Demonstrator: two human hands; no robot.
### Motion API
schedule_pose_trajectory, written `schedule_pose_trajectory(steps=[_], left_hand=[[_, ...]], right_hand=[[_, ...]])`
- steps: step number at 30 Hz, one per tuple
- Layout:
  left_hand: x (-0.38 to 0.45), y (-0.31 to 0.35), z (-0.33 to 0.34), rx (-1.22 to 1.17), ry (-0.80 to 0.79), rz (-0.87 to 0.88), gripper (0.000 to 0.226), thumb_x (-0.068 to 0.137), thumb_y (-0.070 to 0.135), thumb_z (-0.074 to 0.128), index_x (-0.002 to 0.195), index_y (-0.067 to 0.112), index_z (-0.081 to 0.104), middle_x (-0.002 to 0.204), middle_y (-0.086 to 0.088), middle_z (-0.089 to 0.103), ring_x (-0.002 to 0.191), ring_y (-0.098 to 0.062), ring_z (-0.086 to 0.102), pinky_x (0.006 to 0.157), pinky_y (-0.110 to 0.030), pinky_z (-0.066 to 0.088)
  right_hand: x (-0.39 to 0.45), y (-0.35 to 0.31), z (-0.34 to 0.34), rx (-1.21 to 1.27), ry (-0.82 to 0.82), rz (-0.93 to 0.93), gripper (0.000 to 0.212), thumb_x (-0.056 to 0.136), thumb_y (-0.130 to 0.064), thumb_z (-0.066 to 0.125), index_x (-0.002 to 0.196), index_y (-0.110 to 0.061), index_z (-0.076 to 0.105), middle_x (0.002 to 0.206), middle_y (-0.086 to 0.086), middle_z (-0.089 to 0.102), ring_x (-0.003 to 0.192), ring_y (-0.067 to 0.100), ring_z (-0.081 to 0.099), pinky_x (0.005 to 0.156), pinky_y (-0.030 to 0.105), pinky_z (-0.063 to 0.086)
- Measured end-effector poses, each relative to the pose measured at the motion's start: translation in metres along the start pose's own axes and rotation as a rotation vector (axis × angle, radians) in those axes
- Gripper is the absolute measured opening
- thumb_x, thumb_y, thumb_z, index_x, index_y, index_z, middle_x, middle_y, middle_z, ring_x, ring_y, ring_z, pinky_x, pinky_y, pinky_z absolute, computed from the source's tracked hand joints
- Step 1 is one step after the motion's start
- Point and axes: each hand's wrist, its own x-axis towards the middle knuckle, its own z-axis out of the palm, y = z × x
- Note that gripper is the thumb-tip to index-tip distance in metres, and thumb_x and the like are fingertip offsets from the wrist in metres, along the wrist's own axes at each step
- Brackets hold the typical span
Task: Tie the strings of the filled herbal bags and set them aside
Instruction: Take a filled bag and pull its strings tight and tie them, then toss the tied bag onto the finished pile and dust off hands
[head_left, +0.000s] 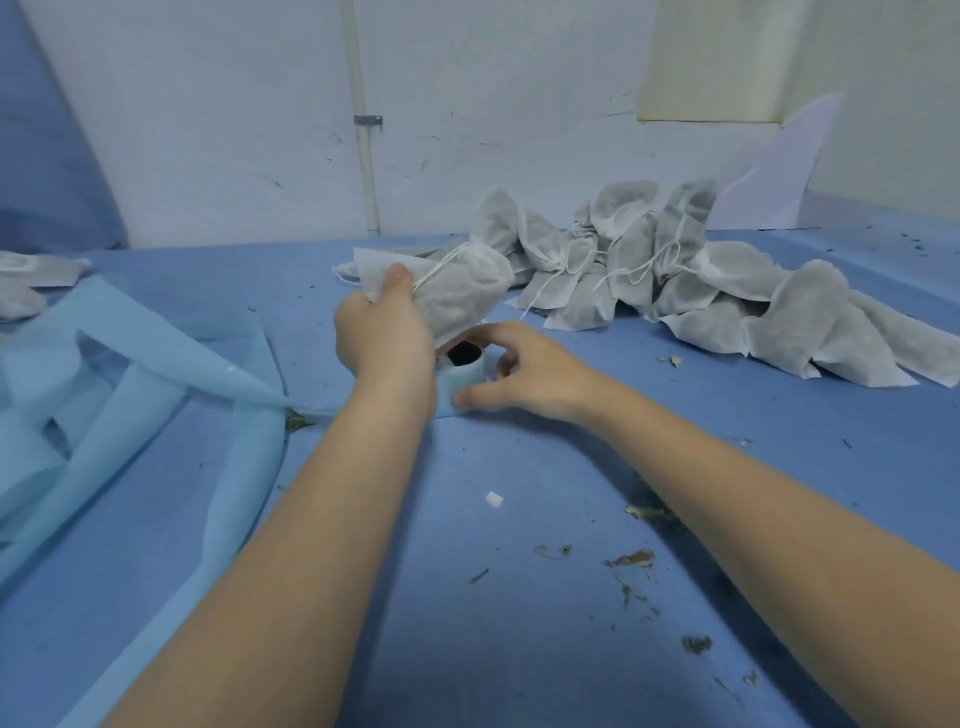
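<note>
Left hand (382, 332) pinches a bag (457, 291) above the cup (462, 366); right hand (524, 369), fingers spread, touches the cup.

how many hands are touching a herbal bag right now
1. The left hand grips a filled bag by its neck, above the table. The right hand touches the small blue cup instead.

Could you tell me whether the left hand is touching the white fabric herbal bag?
Touching: the head view shows the left hand gripping the white fabric herbal bag, thumb pressed on its top edge.
</note>
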Motion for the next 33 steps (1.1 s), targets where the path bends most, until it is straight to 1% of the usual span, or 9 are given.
schedule_pose_trajectory(steps=[2,5,9,12,15,19,22,25,33], left_hand=[[0.0,-0.001,0.0,0.089,0.01,0.05,0.021,0.092,0.027,0.056,0.077,0.014,0.056,0.084,-0.002,0.062,0.098,-0.032,0.063,0.089,-0.046,0.051],[-0.004,-0.004,0.001,0.211,0.008,0.134,0.024,0.095,0.03,0.051,0.098,0.008,0.06,0.102,-0.009,0.064,0.104,-0.031,0.059,0.09,-0.039,0.048],[-0.018,-0.013,0.008,0.417,-0.072,0.248,0.027,0.098,0.031,0.045,0.101,0.007,0.056,0.091,-0.003,0.056,0.09,-0.023,0.049,0.064,-0.022,0.026],[-0.027,-0.017,0.009,0.512,-0.104,0.308,0.021,0.099,0.03,0.043,0.091,0.011,0.045,0.082,-0.001,0.046,0.085,-0.021,0.039,0.06,-0.023,0.019],[-0.029,-0.017,0.007,0.526,-0.095,0.329,0.023,0.099,0.03,0.042,0.092,0.009,0.047,0.085,-0.004,0.047,0.084,-0.021,0.038,0.06,-0.023,0.019],[-0.027,-0.016,0.007,0.533,-0.084,0.321,0.027,0.1,0.029,0.041,0.1,0.004,0.052,0.088,-0.003,0.047,0.082,-0.02,0.038,0.061,-0.021,0.019],[-0.029,-0.016,0.008,0.552,-0.085,0.303,0.023,0.1,0.03,0.041,0.094,0.009,0.047,0.088,-0.004,0.048,0.081,-0.021,0.037,0.06,-0.021,0.019],[-0.03,-0.016,0.008,0.556,-0.076,0.303,0.024,0.1,0.03,0.041,0.095,0.007,0.048,0.091,-0.007,0.051,0.081,-0.021,0.037,0.06,-0.022,0.019],[-0.03,-0.015,0.007,0.572,-0.047,0.313,0.034,0.1,0.03,0.04,0.107,0.0,0.052,0.109,-0.018,0.061,0.09,-0.024,0.046,0.061,-0.022,0.018]], right_hand=[[0.002,-0.003,0.001,0.015,0.007,0.019,0.047,0.071,-0.025,0.081,0.111,-0.029,0.057,0.093,-0.026,0.059,0.067,-0.015,0.051,0.06,0.004,0.038],[-0.002,0.004,-0.004,-0.073,0.067,0.096,0.059,0.067,-0.032,0.08,0.116,-0.022,0.049,0.11,-0.01,0.06,0.092,0.006,0.056,0.072,0.017,0.045],[-0.018,0.012,-0.004,0.031,0.18,0.152,0.067,0.066,-0.037,0.083,0.119,-0.021,0.045,0.111,-0.013,0.058,0.1,0.008,0.055,0.076,0.018,0.045],[-0.027,0.011,-0.001,0.146,0.259,0.196,0.067,0.06,-0.042,0.088,0.113,-0.022,0.052,0.1,-0.01,0.062,0.086,0.005,0.058,0.067,0.01,0.043],[-0.038,0.013,-0.006,0.3,0.219,0.246,0.068,0.059,-0.035,0.09,0.118,-0.021,0.058,0.102,-0.007,0.068,0.086,0.006,0.064,0.083,0.018,0.049],[-0.05,0.017,-0.009,0.316,0.305,0.214,0.04,0.069,-0.017,0.084,0.105,-0.022,0.066,0.092,-0.01,0.07,0.082,0.003,0.068,0.09,0.021,0.051],[-0.048,0.015,-0.007,0.227,0.381,0.195,0.033,0.07,-0.021,0.085,0.1,-0.021,0.072,0.083,-0.013,0.069,0.077,-0.006,0.064,0.077,0.005,0.047],[-0.046,0.015,-0.005,0.162,0.431,0.18,0.026,0.07,-0.021,0.084,0.094,-0.018,0.075,0.082,-0.007,0.072,0.073,-0.004,0.063,0.069,0.002,0.044],[-0.043,0.012,-0.004,0.159,0.508,0.204,0.016,0.071,-0.021,0.084,0.07,-0.022,0.068,0.075,-0.004,0.073,0.069,0.007,0.065,0.07,0.018,0.053]])
